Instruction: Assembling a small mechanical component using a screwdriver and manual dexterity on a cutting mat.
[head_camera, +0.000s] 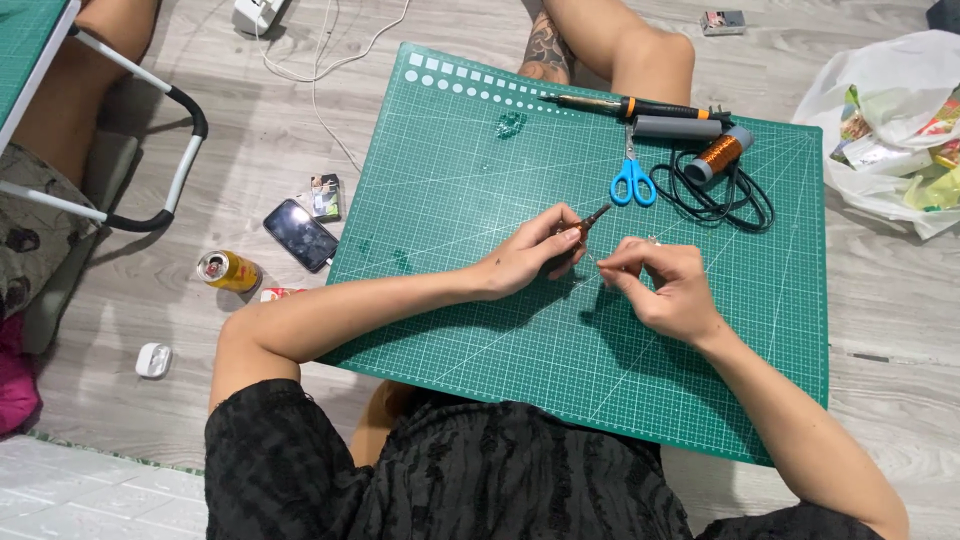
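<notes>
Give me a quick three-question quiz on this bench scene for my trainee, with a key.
1. True or false: the left hand holds small pliers.
2. Which lies nearest the blue-handled scissors on the green cutting mat? A) drink can B) copper wire spool C) phone
3. Fill in: the right hand pinches something tiny between its ____.

Key:
1. True; the tool's tip points toward the right hand.
2. B; the copper wire spool sits just right of the scissors, while the drink can and phone lie on the floor left of the mat.
3. fingers.
</notes>
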